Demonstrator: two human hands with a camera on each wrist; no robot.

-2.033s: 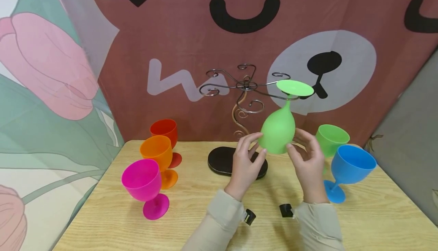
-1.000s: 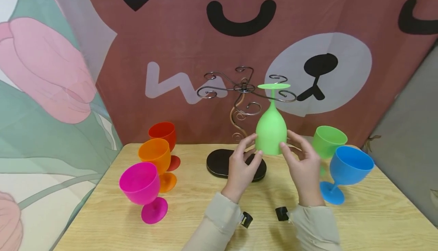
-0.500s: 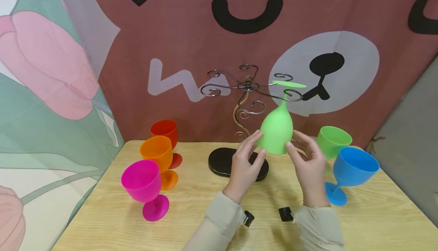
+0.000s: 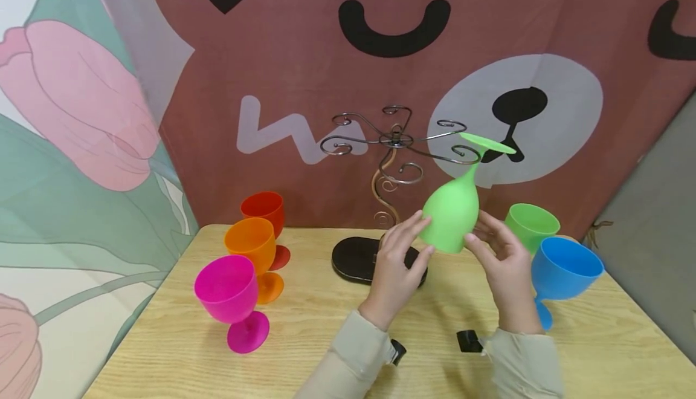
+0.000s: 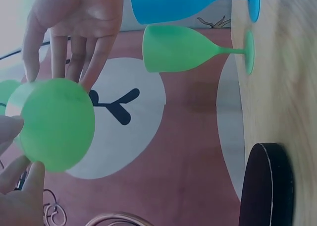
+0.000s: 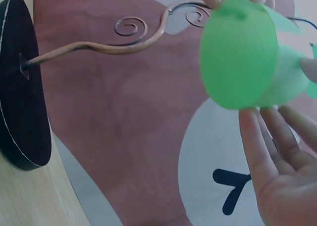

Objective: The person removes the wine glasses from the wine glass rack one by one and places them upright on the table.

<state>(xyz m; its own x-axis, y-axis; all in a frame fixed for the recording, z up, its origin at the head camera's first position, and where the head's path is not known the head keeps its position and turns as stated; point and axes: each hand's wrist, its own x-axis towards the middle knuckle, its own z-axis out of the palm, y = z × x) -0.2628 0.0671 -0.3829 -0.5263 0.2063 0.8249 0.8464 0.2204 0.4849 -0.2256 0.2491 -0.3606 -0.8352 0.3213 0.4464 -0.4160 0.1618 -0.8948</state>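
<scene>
A light green goblet [image 4: 452, 214] is held upside down in the air, its foot tilted up to the right. My left hand [image 4: 398, 266] holds the bowl near the rim from the left, with fingertips and thumb. On the other side my right hand [image 4: 504, 263] grips the same bowl between thumb and fingers. The goblet's stem and foot are close to the right front scroll of a wire goblet rack [image 4: 396, 139]; whether they touch is unclear. In the left wrist view the goblet's round mouth [image 5: 59, 124] faces the camera.
Red [image 4: 263, 208], orange [image 4: 251, 242] and magenta [image 4: 227, 287] goblets stand upright on the table's left. A second green goblet [image 4: 531, 225] and a blue one [image 4: 568, 269] stand at right. Behind the hands is the rack's black base [image 4: 353, 260]. A printed curtain [image 4: 293, 54] hangs behind.
A second ago the inverted goblet was nearly vertical and further left. Both hands have since carried it right, and its foot now leans right, beyond the scroll.
</scene>
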